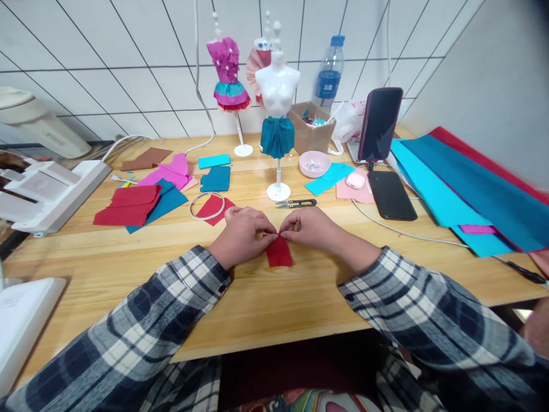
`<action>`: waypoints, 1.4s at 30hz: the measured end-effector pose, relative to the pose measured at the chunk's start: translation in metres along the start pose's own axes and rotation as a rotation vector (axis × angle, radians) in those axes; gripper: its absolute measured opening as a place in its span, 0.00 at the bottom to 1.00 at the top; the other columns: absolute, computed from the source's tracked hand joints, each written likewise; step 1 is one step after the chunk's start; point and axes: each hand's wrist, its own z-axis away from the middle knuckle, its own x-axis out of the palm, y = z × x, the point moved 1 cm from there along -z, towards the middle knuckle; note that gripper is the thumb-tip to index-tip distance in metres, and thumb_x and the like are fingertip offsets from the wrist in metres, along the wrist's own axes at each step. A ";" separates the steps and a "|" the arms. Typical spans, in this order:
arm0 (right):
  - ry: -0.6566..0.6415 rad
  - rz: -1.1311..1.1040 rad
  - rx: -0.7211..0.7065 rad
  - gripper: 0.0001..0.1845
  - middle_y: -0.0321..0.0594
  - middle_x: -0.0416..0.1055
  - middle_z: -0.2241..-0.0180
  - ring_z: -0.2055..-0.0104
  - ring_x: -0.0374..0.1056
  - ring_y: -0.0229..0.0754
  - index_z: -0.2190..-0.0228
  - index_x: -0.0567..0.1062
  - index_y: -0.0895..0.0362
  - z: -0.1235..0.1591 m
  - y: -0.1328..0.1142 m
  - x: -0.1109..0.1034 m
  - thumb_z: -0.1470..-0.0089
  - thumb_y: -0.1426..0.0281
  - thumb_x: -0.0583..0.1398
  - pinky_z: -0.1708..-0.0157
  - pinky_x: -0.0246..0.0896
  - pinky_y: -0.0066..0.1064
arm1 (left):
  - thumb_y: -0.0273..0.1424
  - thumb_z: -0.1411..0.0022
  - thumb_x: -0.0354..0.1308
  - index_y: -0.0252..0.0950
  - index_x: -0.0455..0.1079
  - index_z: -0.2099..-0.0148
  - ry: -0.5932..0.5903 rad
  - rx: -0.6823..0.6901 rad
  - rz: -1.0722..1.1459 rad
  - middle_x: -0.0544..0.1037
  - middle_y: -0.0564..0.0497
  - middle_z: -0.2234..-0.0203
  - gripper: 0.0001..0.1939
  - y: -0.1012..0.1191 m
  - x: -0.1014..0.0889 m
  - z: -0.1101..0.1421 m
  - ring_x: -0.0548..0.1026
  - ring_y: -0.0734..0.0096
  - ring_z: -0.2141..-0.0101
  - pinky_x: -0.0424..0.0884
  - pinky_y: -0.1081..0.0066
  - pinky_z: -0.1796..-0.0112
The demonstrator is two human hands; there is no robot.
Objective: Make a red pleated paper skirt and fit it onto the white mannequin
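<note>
Both hands meet at the top edge of a small red piece of crepe paper (279,253) near the middle of the table. My left hand (246,232) pinches its upper left corner between thumb and fingers. At the upper right corner my right hand (311,232) is closed in a similar pinch. The rest of the piece hangs down toward the table's front edge. Just beyond the hands lie black thread snips (302,203). Behind them stands a small white mannequin (278,86) wearing a teal skirt (277,137).
Left of the hands are a white ring (207,206) and folded red paper (128,206). A mannequin in a pink dress (231,74), a cardboard box (309,131) and a pink bowl (314,165) stand behind. Phones (392,194) and long coloured sheets (472,183) lie right.
</note>
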 end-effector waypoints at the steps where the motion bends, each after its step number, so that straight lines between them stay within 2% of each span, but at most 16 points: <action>1: 0.016 0.012 -0.020 0.04 0.36 0.79 0.71 0.68 0.70 0.36 0.72 0.82 0.56 0.000 0.001 0.001 0.51 0.73 0.64 0.69 0.58 0.26 | 0.37 0.40 0.60 0.43 0.78 0.67 0.000 0.009 -0.016 0.81 0.52 0.68 0.07 0.000 -0.001 0.000 0.74 0.61 0.61 0.51 0.50 0.52; 5: 0.036 0.096 -0.171 0.05 0.36 0.78 0.72 0.68 0.70 0.37 0.72 0.81 0.57 -0.001 0.006 0.005 0.50 0.75 0.63 0.68 0.57 0.27 | 0.34 0.39 0.58 0.43 0.78 0.65 -0.001 0.093 -0.130 0.81 0.51 0.69 0.08 0.001 -0.006 0.002 0.74 0.61 0.62 0.48 0.44 0.48; 7: 0.047 0.147 -0.242 0.06 0.38 0.78 0.70 0.66 0.70 0.39 0.68 0.80 0.57 0.000 0.008 0.004 0.49 0.74 0.63 0.66 0.57 0.28 | 0.32 0.38 0.56 0.43 0.78 0.66 -0.009 0.151 -0.174 0.81 0.51 0.70 0.09 0.003 -0.008 0.003 0.73 0.61 0.62 0.47 0.43 0.47; 10: 0.054 0.192 -0.307 0.10 0.40 0.77 0.65 0.62 0.70 0.41 0.61 0.80 0.57 0.003 0.007 0.002 0.47 0.74 0.63 0.63 0.58 0.29 | 0.30 0.38 0.54 0.43 0.78 0.67 0.000 0.200 -0.203 0.80 0.51 0.71 0.11 0.005 -0.009 0.005 0.73 0.60 0.62 0.47 0.43 0.46; 12: 0.032 0.222 -0.329 0.09 0.40 0.77 0.64 0.61 0.70 0.41 0.62 0.80 0.57 0.004 0.005 0.000 0.46 0.75 0.62 0.63 0.59 0.29 | 0.29 0.38 0.53 0.44 0.78 0.67 0.007 0.224 -0.215 0.80 0.51 0.72 0.12 0.006 -0.008 0.005 0.72 0.60 0.62 0.47 0.43 0.45; 15: -0.012 0.274 -0.336 0.08 0.41 0.77 0.64 0.61 0.71 0.41 0.66 0.81 0.57 0.007 0.003 -0.003 0.45 0.75 0.61 0.64 0.58 0.29 | 0.28 0.38 0.53 0.44 0.77 0.67 0.004 0.252 -0.241 0.80 0.51 0.72 0.12 0.004 -0.006 0.006 0.72 0.60 0.61 0.47 0.43 0.45; 20: -0.038 0.323 -0.350 0.08 0.41 0.77 0.63 0.62 0.70 0.40 0.66 0.81 0.56 0.008 0.001 -0.005 0.44 0.74 0.60 0.66 0.56 0.29 | 0.30 0.37 0.53 0.43 0.77 0.66 -0.021 0.237 -0.242 0.80 0.50 0.71 0.11 0.003 -0.007 0.005 0.72 0.59 0.61 0.48 0.44 0.45; 24: -0.002 0.230 -0.278 0.06 0.38 0.76 0.68 0.67 0.67 0.37 0.68 0.80 0.56 0.005 0.003 -0.004 0.48 0.74 0.62 0.69 0.53 0.27 | 0.36 0.37 0.55 0.43 0.77 0.63 -0.019 0.179 -0.191 0.81 0.49 0.67 0.10 0.006 -0.007 0.003 0.72 0.57 0.59 0.48 0.44 0.46; 27: 0.008 0.134 -0.231 0.05 0.35 0.76 0.71 0.71 0.65 0.35 0.69 0.80 0.56 0.002 0.006 -0.003 0.50 0.74 0.63 0.70 0.52 0.27 | 0.37 0.35 0.54 0.43 0.77 0.64 -0.014 0.150 -0.167 0.81 0.50 0.67 0.11 0.007 -0.005 0.002 0.73 0.59 0.60 0.48 0.45 0.46; 34: -0.036 0.083 -0.202 0.08 0.34 0.77 0.70 0.71 0.65 0.35 0.67 0.80 0.55 0.001 0.008 -0.004 0.51 0.73 0.63 0.70 0.52 0.26 | 0.36 0.35 0.54 0.43 0.77 0.66 -0.035 0.152 -0.154 0.81 0.51 0.69 0.12 0.005 -0.004 0.001 0.73 0.61 0.62 0.46 0.44 0.47; 40: 0.079 0.101 -0.273 0.05 0.34 0.74 0.73 0.71 0.64 0.35 0.68 0.79 0.55 0.006 0.001 -0.012 0.49 0.72 0.63 0.69 0.52 0.26 | 0.34 0.36 0.54 0.41 0.77 0.68 -0.013 0.143 -0.144 0.80 0.51 0.70 0.12 0.006 -0.006 0.001 0.73 0.61 0.62 0.46 0.44 0.47; 42: 0.116 0.141 -0.244 0.05 0.34 0.73 0.73 0.70 0.65 0.36 0.69 0.79 0.55 0.006 0.004 -0.019 0.48 0.71 0.62 0.69 0.52 0.27 | 0.34 0.36 0.54 0.41 0.76 0.68 -0.016 0.128 -0.134 0.80 0.51 0.70 0.12 0.005 -0.006 0.001 0.73 0.61 0.62 0.46 0.45 0.47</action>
